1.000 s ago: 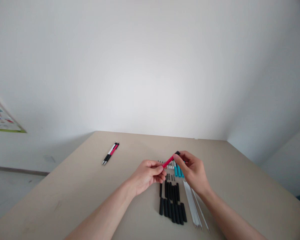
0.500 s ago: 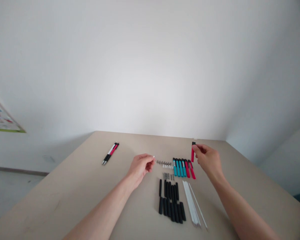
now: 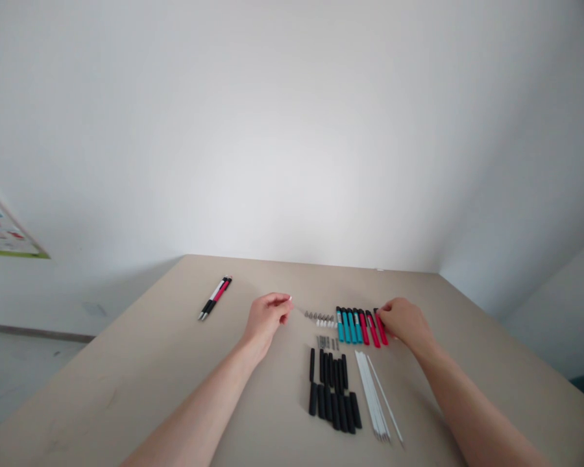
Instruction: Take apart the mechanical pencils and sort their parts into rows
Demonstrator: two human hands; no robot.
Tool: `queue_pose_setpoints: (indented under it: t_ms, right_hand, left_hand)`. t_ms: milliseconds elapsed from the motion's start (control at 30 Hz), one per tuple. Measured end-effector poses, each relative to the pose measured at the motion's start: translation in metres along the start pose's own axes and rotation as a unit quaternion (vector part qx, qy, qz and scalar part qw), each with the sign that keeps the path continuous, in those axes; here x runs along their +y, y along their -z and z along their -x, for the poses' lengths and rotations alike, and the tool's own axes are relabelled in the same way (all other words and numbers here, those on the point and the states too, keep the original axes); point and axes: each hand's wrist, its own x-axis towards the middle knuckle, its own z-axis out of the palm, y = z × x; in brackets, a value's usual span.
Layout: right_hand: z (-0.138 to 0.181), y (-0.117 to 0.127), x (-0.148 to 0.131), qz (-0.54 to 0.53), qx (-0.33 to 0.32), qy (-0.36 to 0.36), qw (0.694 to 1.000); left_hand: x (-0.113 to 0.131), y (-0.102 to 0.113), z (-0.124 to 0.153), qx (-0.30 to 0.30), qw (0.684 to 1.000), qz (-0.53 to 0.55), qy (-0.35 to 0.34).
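My left hand (image 3: 268, 322) is closed in a pinch, left of the small parts, with a small white plastic piece (image 3: 291, 298) at its fingertips. My right hand (image 3: 405, 321) has its fingers on a red pen barrel (image 3: 381, 329) with a black top, which lies at the right end of a row. Beside it in that row are more red barrels (image 3: 364, 327) and several teal pen barrels (image 3: 347, 326). Between the hands lie several metal pen tips (image 3: 318, 316), small white pieces (image 3: 325, 323) and springs (image 3: 325, 342).
Two assembled pens (image 3: 215, 298) lie on the left of the beige table (image 3: 141, 363). Nearer to me are black tubes (image 3: 338, 412) in two rows and a bundle of thin white refills (image 3: 372, 397). A wall (image 3: 292, 130) stands behind the table.
My right hand has lowered the red pen barrel from the air to the right end of the row. My left hand has shifted slightly left and up with the white piece.
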Motion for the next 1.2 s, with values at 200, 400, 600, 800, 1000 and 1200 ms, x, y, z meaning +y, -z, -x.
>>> queue_pose_setpoints:
  t_ms: [200,400,600,800,1000,1200]
  right_hand:
    - [-0.002,-0.003,0.005,-0.017,-0.009,0.018,1.000]
    - [-0.004,-0.005,0.009,-0.022,-0.001,0.026,0.999]
    - [-0.001,-0.002,0.006,0.017,0.066,0.022,0.997]
    - [0.006,0.003,-0.003,0.014,0.094,0.018,0.995]
    - [0.012,0.006,-0.011,-0.002,0.111,0.026,0.993]
    - [0.015,0.008,-0.015,-0.010,0.150,0.042,0.988]
  left_hand:
    - [-0.002,0.004,-0.001,0.006,0.986,-0.162,-0.042]
    - [-0.009,0.005,-0.005,-0.014,0.924,-0.353,-0.150]
    - [-0.018,0.002,-0.007,-0.042,0.881,-0.437,-0.178]
    - [-0.016,-0.002,-0.003,-0.054,0.859,-0.482,-0.164]
    - [-0.013,-0.008,0.007,-0.080,0.847,-0.497,-0.170]
    - [-0.013,-0.011,0.009,-0.066,0.853,-0.494,-0.157]
